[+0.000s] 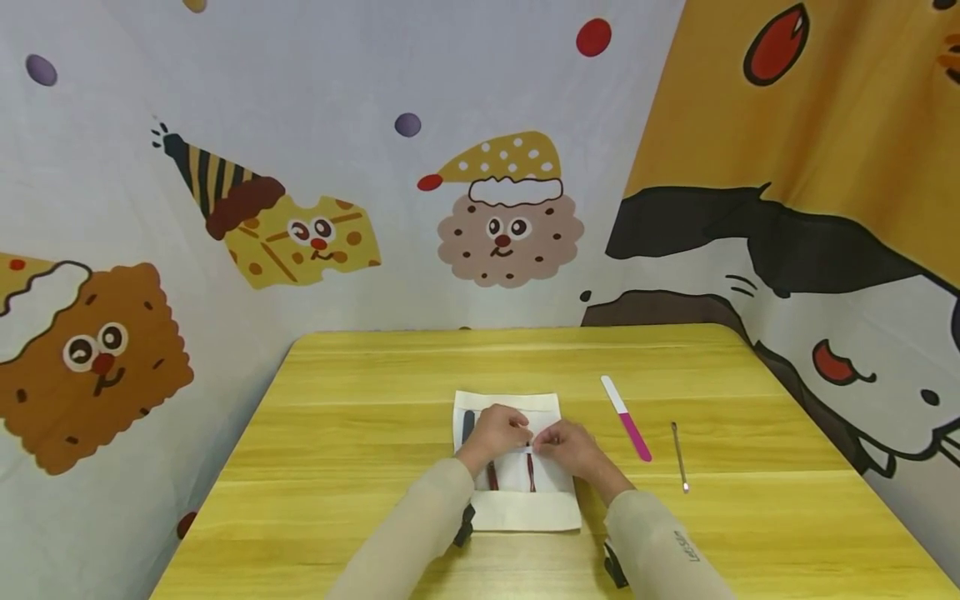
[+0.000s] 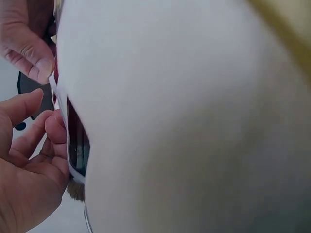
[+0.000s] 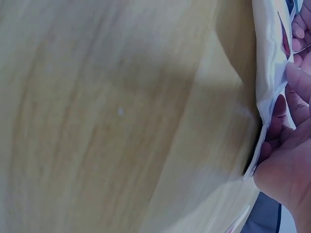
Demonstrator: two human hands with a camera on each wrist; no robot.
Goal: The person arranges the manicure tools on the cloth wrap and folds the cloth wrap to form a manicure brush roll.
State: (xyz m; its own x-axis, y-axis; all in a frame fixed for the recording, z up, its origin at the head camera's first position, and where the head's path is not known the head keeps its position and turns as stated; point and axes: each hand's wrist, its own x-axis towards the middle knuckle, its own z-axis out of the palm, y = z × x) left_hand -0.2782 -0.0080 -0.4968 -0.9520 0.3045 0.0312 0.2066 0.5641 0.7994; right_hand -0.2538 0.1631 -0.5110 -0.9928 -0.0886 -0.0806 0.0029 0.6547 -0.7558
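A cream fabric case (image 1: 525, 512) lies unfolded on the table, with a dark flat tool (image 1: 468, 423) and a dark red slim tool (image 1: 531, 473) held against it. My left hand (image 1: 501, 432) is over its middle; in the left wrist view the left hand's (image 2: 31, 165) fingers curl against a white band (image 2: 63, 104), thumb raised apart. My right hand (image 1: 576, 452) pinches the same band between thumb and finger, close to the left fingertips. In the right wrist view the right hand (image 3: 291, 150) is beside the case's edge (image 3: 267, 63). The hands partly cover the tools.
To the right of the case, a pink and white nail file (image 1: 627, 419) lies on the wooden table (image 1: 337, 417), and a thin metal tool (image 1: 679, 458) lies further right. A patterned cloth (image 1: 360, 100) hangs behind the table.
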